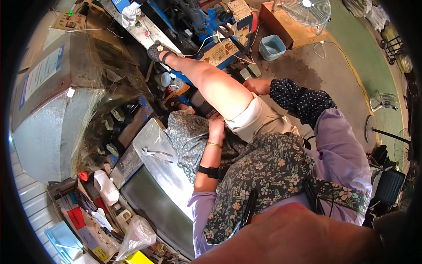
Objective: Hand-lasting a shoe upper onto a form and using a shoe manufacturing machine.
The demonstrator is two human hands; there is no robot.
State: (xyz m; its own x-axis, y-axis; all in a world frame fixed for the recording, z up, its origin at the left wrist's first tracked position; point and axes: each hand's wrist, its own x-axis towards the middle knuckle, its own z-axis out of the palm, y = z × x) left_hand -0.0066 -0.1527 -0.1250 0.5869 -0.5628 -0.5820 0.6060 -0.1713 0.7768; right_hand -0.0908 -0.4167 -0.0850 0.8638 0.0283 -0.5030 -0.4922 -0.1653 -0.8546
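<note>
Bent at the near side of the bare leg (220,86), the left hand (216,126) has its fingers gathered at the edge of the beige shorts (266,123), touching or just beside them; whether it pinches cloth I cannot tell. Beyond the thigh, the right hand (258,86) looks curled, its fingertips partly hidden, so its grip cannot be told either. The shorts lie between the two hands, bunched at the top of the thigh, probably because the leg is stretched forward.

Over the lap spreads a floral apron (263,176), likely worn to guard the clothes; a dotted sleeve cover (303,99) on the right forearm seems to serve likewise. Beside the left forearm, a paler floral cloth (187,136) drapes over the edge of a metal worktop (151,132). Pliers (157,154) lie there, handles apart, perhaps left so to be within easy reach.

Left of the worktop stands a grey machine housing (39,132), with clear plastic film (90,105) over its side, presumably as a shield. At the far end of the leg, a dark strap shoe (157,52) appears propped by a long bench. Farther off are a blue plastic basin (272,47), a brown carton (281,31) and a wire-caged fan (307,11), seemingly raised on that carton.
</note>
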